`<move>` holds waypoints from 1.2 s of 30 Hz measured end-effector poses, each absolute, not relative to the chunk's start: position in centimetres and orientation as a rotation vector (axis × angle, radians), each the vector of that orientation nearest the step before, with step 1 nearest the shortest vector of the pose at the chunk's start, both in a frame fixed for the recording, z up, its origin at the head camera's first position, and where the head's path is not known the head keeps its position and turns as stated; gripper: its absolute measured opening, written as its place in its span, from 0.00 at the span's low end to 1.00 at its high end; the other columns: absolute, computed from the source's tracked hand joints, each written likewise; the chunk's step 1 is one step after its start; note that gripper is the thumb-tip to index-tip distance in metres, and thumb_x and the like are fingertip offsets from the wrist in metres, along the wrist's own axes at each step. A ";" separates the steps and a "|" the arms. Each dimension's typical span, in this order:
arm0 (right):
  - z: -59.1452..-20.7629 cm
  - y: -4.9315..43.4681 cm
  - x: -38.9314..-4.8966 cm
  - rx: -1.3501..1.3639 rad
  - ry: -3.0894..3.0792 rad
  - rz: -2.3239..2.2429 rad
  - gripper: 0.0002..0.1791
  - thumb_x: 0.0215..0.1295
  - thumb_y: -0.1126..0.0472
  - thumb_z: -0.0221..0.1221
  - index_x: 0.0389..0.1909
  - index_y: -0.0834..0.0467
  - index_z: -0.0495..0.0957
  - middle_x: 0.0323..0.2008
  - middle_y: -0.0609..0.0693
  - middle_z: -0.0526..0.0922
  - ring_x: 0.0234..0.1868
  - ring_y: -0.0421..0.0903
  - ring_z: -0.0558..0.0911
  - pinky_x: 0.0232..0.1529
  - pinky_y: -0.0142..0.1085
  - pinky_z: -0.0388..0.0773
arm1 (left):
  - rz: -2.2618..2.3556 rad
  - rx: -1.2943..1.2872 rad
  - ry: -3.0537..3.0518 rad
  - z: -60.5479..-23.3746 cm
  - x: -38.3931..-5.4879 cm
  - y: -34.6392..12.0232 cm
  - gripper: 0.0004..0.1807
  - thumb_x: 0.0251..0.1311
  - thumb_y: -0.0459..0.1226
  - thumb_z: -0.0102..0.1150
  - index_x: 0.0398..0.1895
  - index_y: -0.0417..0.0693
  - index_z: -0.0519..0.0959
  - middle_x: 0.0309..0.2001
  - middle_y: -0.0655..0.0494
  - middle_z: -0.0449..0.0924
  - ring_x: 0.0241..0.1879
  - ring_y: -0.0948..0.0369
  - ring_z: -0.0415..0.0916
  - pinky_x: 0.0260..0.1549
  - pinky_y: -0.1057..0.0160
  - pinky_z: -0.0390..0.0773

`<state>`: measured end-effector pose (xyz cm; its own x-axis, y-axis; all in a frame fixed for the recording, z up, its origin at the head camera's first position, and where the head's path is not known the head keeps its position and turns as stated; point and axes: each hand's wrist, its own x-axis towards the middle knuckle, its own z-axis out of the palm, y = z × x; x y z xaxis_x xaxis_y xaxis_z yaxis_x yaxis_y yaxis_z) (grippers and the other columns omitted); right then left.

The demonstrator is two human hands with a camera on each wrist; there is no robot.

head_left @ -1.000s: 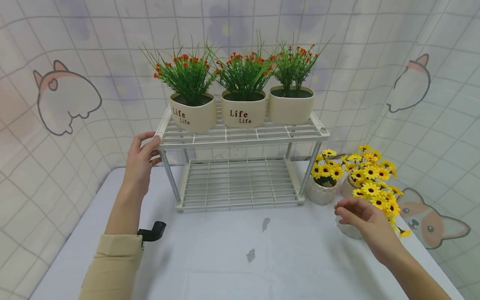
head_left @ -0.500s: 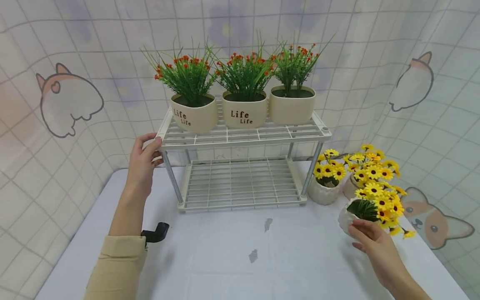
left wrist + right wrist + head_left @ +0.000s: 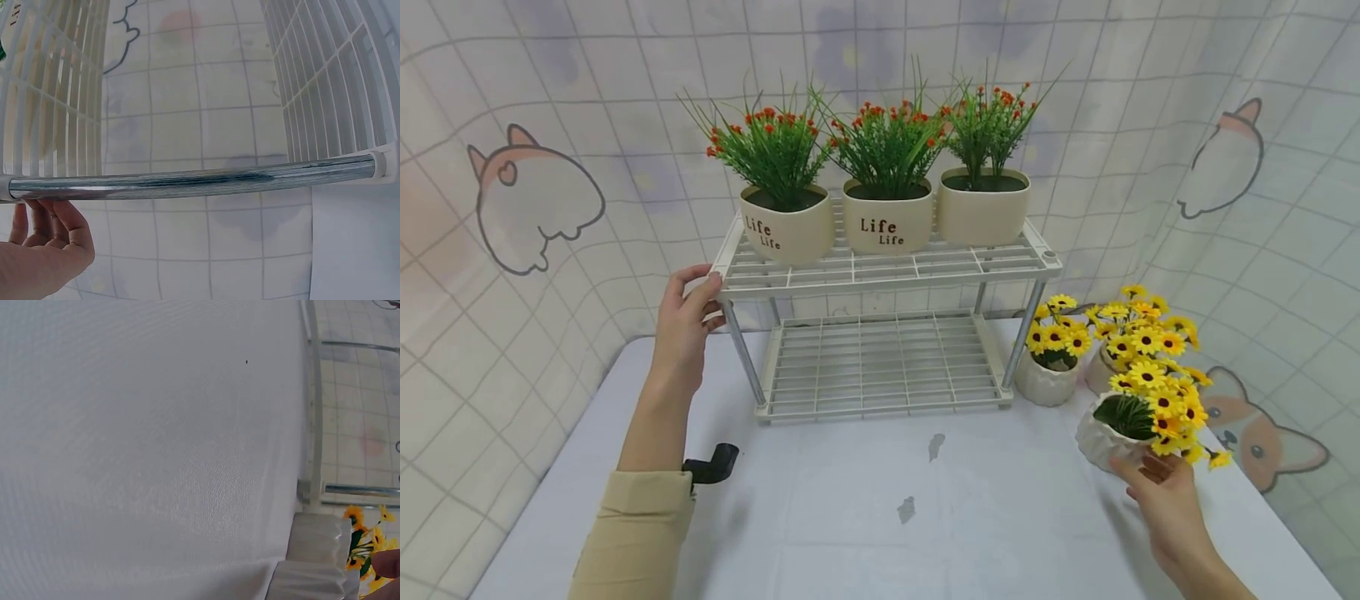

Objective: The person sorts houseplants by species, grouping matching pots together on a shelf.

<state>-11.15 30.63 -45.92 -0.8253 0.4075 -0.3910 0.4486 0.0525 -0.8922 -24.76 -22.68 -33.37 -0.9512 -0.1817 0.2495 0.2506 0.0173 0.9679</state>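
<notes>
In the head view, my left hand (image 3: 681, 321) grips the left front corner of a white two-tier wire shelf rack (image 3: 887, 289). The left wrist view has those curled fingers (image 3: 72, 225) beside the top end of the metal post (image 3: 206, 182). At the right, my right hand (image 3: 1165, 508) is at the front of a white ribbed flowerpot (image 3: 1101, 437) with yellow daisy-like flowers, the thumb overlapping the pot's lower side and the fingers loosely bent. The right wrist view catches only a fingertip (image 3: 386, 564) at its edge, in front of yellow flowers (image 3: 377, 537).
Along the top tier stand three cream planters (image 3: 887, 221) with red-flowered plants. Two more pots of yellow flowers, one a white pot (image 3: 1047, 382), stand right of the rack on the white-covered table (image 3: 820, 517). A grid-patterned curtain (image 3: 647, 92) surrounds the table.
My right hand has come down from in front of the yellow-flowered pot to its lower front side, uncovering the pot's top. My left hand keeps its hold on the rack corner.
</notes>
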 end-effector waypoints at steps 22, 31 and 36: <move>-47.2 29.9 -14.7 0.838 2.323 -2.117 0.61 0.71 0.54 0.66 0.81 0.47 0.24 0.82 0.49 0.28 0.80 0.45 0.32 0.77 0.43 0.36 | -2.015 -0.103 -1.967 -33.1 -24.7 -22.6 0.21 0.76 0.50 0.54 0.64 0.53 0.67 0.51 0.56 0.79 0.48 0.60 0.75 0.51 0.61 0.68; -47.7 29.2 -16.7 0.937 2.435 -2.096 0.60 0.70 0.54 0.66 0.80 0.53 0.25 0.81 0.54 0.32 0.81 0.48 0.35 0.76 0.38 0.34 | -2.016 -0.081 -1.966 -33.1 -24.7 -22.5 0.21 0.76 0.50 0.54 0.65 0.53 0.67 0.52 0.55 0.79 0.50 0.59 0.74 0.52 0.59 0.66; -48.1 29.2 -17.1 1.005 2.476 -2.124 0.58 0.69 0.56 0.66 0.80 0.56 0.28 0.80 0.57 0.36 0.80 0.50 0.38 0.76 0.38 0.35 | -2.015 -0.072 -1.976 -33.2 -24.6 -22.4 0.21 0.76 0.50 0.54 0.65 0.54 0.67 0.52 0.56 0.79 0.50 0.59 0.74 0.53 0.59 0.66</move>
<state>-17.11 29.18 -48.14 -0.7932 0.5863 -0.1646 0.2518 0.0697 -0.9653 -24.60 -22.38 -33.20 -0.9485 -0.1882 0.2546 0.2582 0.0056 0.9661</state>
